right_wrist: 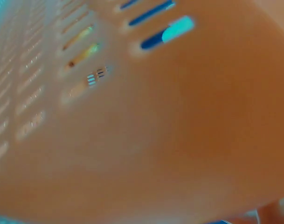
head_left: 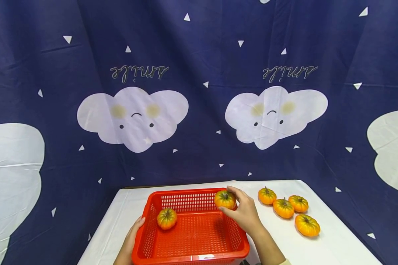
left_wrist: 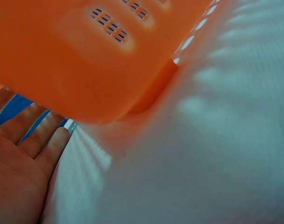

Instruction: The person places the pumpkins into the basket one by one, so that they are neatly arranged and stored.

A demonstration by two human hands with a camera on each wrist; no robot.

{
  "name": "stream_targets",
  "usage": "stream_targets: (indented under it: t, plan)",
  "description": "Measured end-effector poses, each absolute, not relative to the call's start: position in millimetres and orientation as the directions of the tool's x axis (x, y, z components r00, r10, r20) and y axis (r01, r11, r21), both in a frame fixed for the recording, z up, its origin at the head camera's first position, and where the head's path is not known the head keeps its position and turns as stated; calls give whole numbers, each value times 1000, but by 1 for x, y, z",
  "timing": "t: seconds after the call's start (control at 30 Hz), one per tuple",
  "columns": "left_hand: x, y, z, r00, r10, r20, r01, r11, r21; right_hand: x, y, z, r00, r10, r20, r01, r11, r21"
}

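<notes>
A red plastic basket (head_left: 192, 235) with slotted walls stands on the white-covered table. My right hand (head_left: 247, 213) pinches a small orange-green pumpkin (head_left: 224, 199) between thumb and fingers, over the basket's back right corner. Another small pumpkin (head_left: 167, 219) lies inside, near the left wall. Against the outside of that wall rests my left hand (head_left: 131, 237). The left wrist view shows its fingers (left_wrist: 32, 133) fairly straight beside the basket's outer side (left_wrist: 86, 70). In the right wrist view the basket wall (right_wrist: 155, 121) fills most of the picture and hides the held pumpkin.
Several more small pumpkins (head_left: 283, 208) lie grouped on the table to the right of the basket. The white tablecloth (head_left: 335, 250) reaches the table's edges. Behind it hangs a dark blue curtain (head_left: 205, 154) printed with upside-down clouds and white triangles.
</notes>
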State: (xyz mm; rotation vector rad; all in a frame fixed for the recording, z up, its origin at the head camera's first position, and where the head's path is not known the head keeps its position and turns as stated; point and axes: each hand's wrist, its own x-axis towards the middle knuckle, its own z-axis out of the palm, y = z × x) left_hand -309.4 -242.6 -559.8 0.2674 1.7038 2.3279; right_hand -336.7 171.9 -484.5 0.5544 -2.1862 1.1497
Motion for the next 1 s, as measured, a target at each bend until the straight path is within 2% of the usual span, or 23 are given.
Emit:
stream_targets:
  t: [0.27, 0.53, 0.8, 1.0]
  plan:
    - [-308, -242, -562, -967, 254, -18, -88, -270, 959, -333, 165, -487, -697, -262, 667, -685, 518, -512]
    - [-309, -241, -563, -965, 263, -11, -89, -286, 954, -328, 160, -487, -741, -363, 566, -668, 488, -562]
    - [-309, -240, -563, -967, 253, 2, -73, -285, 956, -327, 161, -487, -697, -479, 533, -717, 444, -538]
    - [-310, -240, -563, -967, 253, 20, -54, -284, 957, -326, 161, -488, -680, -517, 519, -732, 449, -512]
